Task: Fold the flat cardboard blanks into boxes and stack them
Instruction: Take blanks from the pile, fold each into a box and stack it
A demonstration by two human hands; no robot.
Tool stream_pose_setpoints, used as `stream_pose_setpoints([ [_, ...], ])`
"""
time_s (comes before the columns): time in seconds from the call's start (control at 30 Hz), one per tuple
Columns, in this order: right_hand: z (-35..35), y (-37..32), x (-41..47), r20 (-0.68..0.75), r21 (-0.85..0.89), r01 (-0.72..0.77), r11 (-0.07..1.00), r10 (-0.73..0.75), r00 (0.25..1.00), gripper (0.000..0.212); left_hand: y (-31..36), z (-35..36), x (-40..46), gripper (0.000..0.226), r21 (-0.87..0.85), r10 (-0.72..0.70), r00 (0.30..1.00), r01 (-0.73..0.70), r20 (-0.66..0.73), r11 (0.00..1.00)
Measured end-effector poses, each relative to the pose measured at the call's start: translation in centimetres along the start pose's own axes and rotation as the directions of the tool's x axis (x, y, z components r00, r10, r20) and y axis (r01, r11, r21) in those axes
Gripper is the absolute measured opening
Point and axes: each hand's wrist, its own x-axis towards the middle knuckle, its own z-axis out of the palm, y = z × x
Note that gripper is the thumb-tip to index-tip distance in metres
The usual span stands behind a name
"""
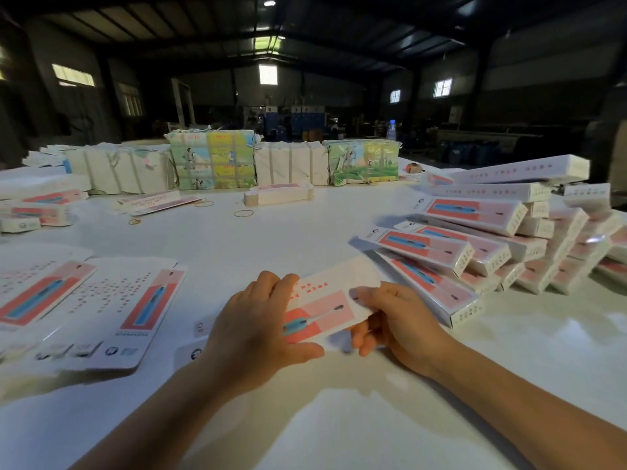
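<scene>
Table (305, 228): it is lying white under both your hands, carrying everything here.
Folded boxes (492, 245): they are leaning in a heap just beyond your right fingers.
Flat blanks (101, 300): they are lying spread out, well off to the side of your left fingers.
Box in work (325, 307): you are gripping it between both hands, just above the table.
Left hand (258, 327): your fingers are curling over its near end, thumb underneath.
Right hand (397, 320): your thumb and curled fingers are pinching its far end.

White tabletop (305, 232): flat blanks (101, 307) near left, folded boxes (475, 252) piled right, strapped bundles (213, 159) along far edge, small blank stack (278, 195) and rubber bands (243, 213) mid-table.
</scene>
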Motion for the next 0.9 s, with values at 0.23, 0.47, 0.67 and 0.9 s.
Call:
stream_pose_setpoints([
  [0.23,0.0,0.3,-0.1,0.055,-0.034,0.047,0.998,-0.045,0.997,0.024,0.7,-0.1,-0.2,0.095,0.009,0.047,0.996,-0.046,-0.082,0.999],
  [0.47,-0.1,0.1,0.2,0.005,-0.176,0.032,0.984,-0.032,0.999,0.021,1.7,-1.4,-0.3,0.078,0.02,0.034,0.994,-0.032,-0.109,0.999],
  [0.67,-0.3,-0.2,0.0,-0.008,-0.34,0.069,0.938,-0.076,0.997,0.019,2.4,-1.7,-0.2,0.081,0.1,0.046,0.996,-0.039,-0.072,0.994],
  [0.9,-0.7,-1.2,-0.2,0.072,-0.052,-0.191,0.98,0.194,0.978,0.017,2.2,-1.8,-0.7,0.072,0.024,0.063,0.995,-0.062,-0.079,0.998],
])
